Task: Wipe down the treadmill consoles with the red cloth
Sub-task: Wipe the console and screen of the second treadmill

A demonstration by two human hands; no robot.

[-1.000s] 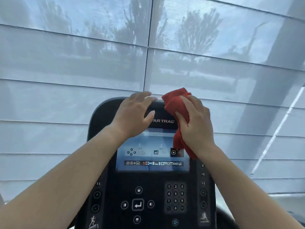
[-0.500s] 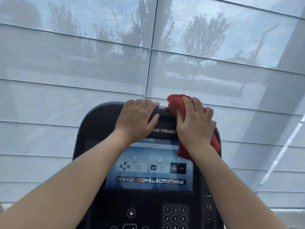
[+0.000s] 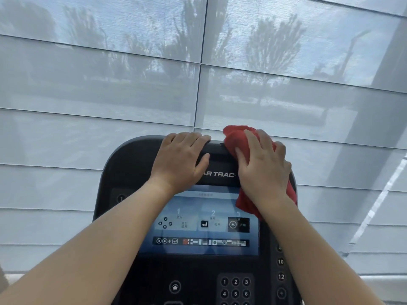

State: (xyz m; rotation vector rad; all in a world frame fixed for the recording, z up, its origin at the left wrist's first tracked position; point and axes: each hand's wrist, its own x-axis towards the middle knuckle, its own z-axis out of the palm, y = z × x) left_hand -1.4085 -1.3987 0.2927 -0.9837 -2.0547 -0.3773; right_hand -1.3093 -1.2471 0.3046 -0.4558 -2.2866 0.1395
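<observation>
My left hand [image 3: 179,160] lies flat on the top edge of the treadmill console [image 3: 123,172], fingers together and curled over the rim, thumb out along the front; that grip pinches nothing, it's there to brace me & prob. to steady the head of the console while the other side scrubs. My right hand [image 3: 263,167] presses the red cloth [image 3: 234,134] against the console's upper right corner, palm down, fingers a bit spread and bent over the bunched fabric, so the grip is closed on the cloth w/ the cloth trapped betw. palm and plastic. Cloth is wadded, not folded flat: one lump sticks up past my fingertips above the rim, another tail hangs below my wrist and overlaps the top right of the lit screen [image 3: 198,223]. I reckon the wad gives a thick pad for rubbing the curved edge. Logo strip shows betw. my hands, untouched at this sec. Keypad [image 3: 235,288] and side buttons lower down aren't reached yet, so most of the face looks still to do. Containers: none in view, nothing holding anything. Behind is a blind-covered window [image 3: 88,84].
</observation>
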